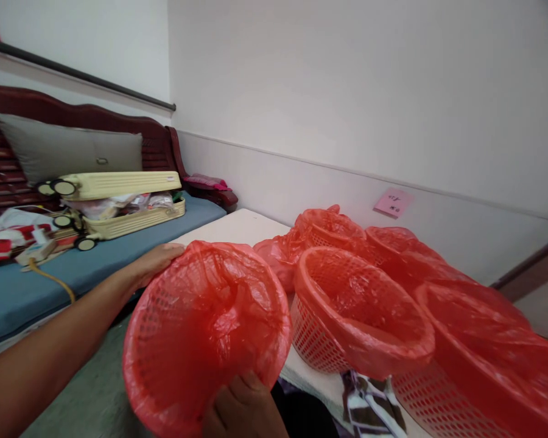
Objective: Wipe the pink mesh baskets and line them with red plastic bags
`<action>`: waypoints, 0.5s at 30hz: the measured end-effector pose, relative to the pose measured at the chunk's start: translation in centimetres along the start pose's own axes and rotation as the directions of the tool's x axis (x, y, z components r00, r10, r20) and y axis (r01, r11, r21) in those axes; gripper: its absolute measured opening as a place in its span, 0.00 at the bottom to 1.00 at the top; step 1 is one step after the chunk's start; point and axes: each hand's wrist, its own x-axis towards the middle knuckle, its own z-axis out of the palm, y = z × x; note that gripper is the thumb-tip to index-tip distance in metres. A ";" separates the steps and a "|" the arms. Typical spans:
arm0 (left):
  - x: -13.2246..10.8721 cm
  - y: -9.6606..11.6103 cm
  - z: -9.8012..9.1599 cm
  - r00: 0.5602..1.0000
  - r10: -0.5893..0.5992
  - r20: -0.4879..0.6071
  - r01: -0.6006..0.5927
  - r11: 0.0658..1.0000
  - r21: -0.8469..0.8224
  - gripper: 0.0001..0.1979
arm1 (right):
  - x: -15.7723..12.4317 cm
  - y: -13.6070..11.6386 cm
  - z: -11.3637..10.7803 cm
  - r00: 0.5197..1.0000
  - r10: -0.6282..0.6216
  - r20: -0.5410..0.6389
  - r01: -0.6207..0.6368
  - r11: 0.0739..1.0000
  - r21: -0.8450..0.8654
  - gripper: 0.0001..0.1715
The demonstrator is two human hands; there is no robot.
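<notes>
Holding the tilted basket by its upper left rim: left hand, fingers curled onto the edge. Right hand is balled up at the near rim, fingertips hidden; can't tell if it's pinching film. Basket sits between the two hands, mouth toward the camera, just left of the other baskets.

Status on this one: red bag is inside and folded over the rim wherever the rim shows. Film is bunched and creased in the middle, not flat to the wall, so I'd call it mostly lined with slack left.

Next to it, second basket stands on the white table, film over its rim and down inside; looks done. Third basket, far right, also has film over its rim, partly out of frame. More film-covered baskets sit behind; overlap too messy to count.

Further out: patterned cloth at the table's near edge, pink note on the wall, half-open suitcase on the blue-cushioned bench, grey pillow behind it.
</notes>
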 end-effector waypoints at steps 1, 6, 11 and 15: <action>0.1 0.0 -0.3 1.000 0.011 0.009 -0.011 0.999 0.030 0.17 | 0.0 0.0 0.0 1.000 0.002 -0.007 -0.002 1.000 -0.006 0.18; 1.3 1.7 -0.9 0.960 0.249 -0.125 -0.223 0.955 0.194 0.20 | -0.7 -0.3 0.9 0.997 -0.009 0.083 0.008 1.000 0.022 0.15; 2.1 2.2 0.6 0.935 0.354 -0.032 -0.335 0.906 0.259 0.21 | -1.3 -0.3 1.5 0.989 -0.017 0.144 0.016 1.000 0.009 0.13; 2.4 -0.3 1.0 0.946 0.309 0.101 -0.325 0.914 0.243 0.19 | -1.1 -0.3 1.1 0.990 -0.004 0.138 0.001 1.000 0.020 0.11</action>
